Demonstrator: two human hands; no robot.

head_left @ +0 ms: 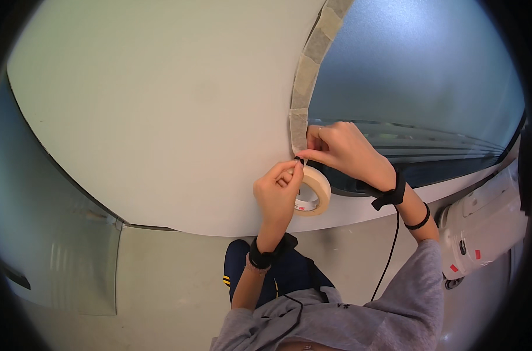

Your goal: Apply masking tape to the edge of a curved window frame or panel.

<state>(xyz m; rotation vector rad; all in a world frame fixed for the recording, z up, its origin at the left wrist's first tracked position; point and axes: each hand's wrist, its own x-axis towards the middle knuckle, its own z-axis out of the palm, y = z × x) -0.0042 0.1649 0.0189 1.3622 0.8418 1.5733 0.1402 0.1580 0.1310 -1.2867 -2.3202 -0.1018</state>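
The tape roll (321, 190) has tiny red print (301, 208) on its inside. Red tags (477, 254) sit on the pale plastic thing (494, 225), too small to read.

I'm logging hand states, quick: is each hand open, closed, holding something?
Left hand: closed, pinched at the tape roll; exact grip hidden.
Right hand: closed, pinched near the lower end of the tape strip; any grip unclear.

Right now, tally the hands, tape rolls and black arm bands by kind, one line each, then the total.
Hands: 2 (left hand, right hand)
Tape rolls: 1 (cream roll)
Black arm bands: 3 (left wrist strap, right wrist strap, thin right forearm band)
Total: 6
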